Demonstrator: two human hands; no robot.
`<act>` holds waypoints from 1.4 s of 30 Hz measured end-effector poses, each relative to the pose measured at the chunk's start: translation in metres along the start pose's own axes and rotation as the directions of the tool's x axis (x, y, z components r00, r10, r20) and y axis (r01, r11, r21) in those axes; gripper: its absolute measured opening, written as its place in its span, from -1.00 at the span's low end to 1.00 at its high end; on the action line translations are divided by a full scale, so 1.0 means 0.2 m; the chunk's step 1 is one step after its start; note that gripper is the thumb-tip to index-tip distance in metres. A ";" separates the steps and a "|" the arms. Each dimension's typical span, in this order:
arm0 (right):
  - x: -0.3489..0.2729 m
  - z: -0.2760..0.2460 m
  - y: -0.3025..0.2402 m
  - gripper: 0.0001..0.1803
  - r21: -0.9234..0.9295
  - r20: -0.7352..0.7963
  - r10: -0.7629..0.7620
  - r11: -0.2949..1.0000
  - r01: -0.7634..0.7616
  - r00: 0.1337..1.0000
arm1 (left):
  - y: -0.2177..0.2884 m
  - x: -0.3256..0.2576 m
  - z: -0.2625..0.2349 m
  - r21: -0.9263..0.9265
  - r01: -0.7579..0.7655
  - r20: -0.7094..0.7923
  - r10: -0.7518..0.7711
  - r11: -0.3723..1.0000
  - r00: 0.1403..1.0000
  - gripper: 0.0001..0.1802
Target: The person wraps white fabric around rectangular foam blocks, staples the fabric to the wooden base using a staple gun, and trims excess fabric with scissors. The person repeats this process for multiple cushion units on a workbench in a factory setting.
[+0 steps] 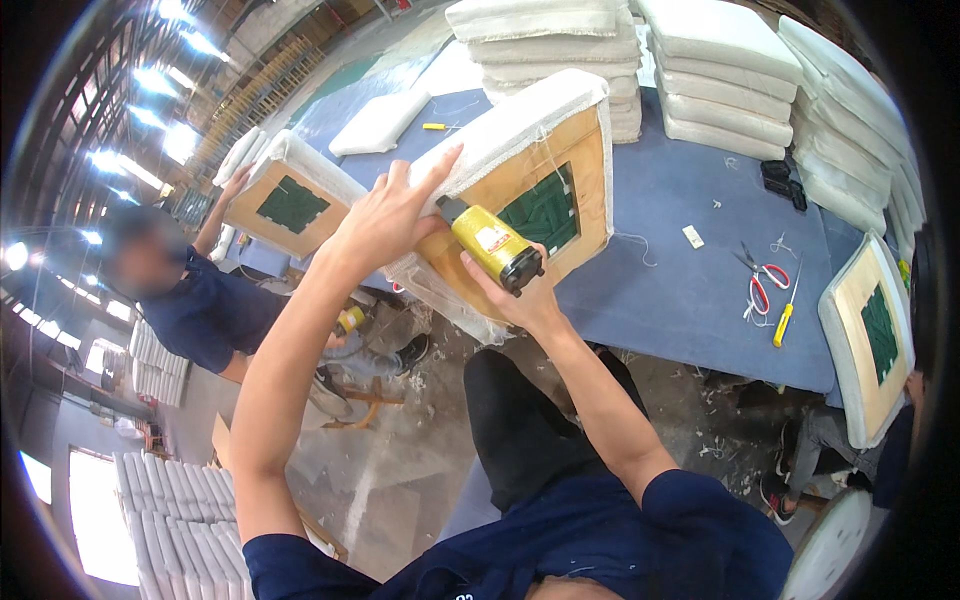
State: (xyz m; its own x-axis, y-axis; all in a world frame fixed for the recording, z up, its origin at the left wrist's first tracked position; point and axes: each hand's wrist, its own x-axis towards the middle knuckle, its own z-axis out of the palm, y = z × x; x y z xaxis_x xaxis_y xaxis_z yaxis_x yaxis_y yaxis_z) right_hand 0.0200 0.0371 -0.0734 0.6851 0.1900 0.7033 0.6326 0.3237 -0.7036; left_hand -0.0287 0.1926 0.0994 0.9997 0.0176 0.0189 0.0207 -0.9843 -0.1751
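Cushion (515, 176), white-sided, green-webbed (545, 208), stands at twelve o'clock; our left hand (383, 217) spreads against it, our right hand (528, 298) clamps yellow tool (488, 236), handle hidden.

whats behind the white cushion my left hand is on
Behind the white cushion: a stack of white cushions and a yellow-handled tool on the blue table. The stack's lower part is partly hidden; the table directly behind is covered.

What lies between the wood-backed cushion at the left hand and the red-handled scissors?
In the head view, a loose white thread and a small white rectangle lie on the blue tabletop between cushion and scissors.
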 end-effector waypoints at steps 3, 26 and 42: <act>-0.02 0.00 -0.04 -0.64 -0.022 0.077 -0.015 1.000 0.017 0.997 | -0.01 0.00 0.01 0.023 -0.007 0.013 0.007 1.000 1.000 0.32; -0.49 -1.35 0.54 -0.08 -0.903 -0.021 0.611 0.328 -0.277 0.791 | 0.35 -0.50 0.42 -0.619 -0.105 -0.632 -0.414 0.778 0.655 0.08; 0.13 -0.85 -0.59 0.17 -0.576 0.676 0.052 0.660 0.482 0.735 | 0.78 -0.72 0.72 -0.479 -0.247 -0.784 -0.284 0.843 0.552 0.17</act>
State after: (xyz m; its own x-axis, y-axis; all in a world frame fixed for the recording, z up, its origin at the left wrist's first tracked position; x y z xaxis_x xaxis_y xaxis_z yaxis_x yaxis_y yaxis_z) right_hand 0.0242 -0.1538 0.0098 0.2924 0.7829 0.5492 0.9561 -0.2282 -0.1838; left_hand -0.1665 0.0607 -0.0720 0.5336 0.1515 0.8321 -0.2369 -0.9177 0.3190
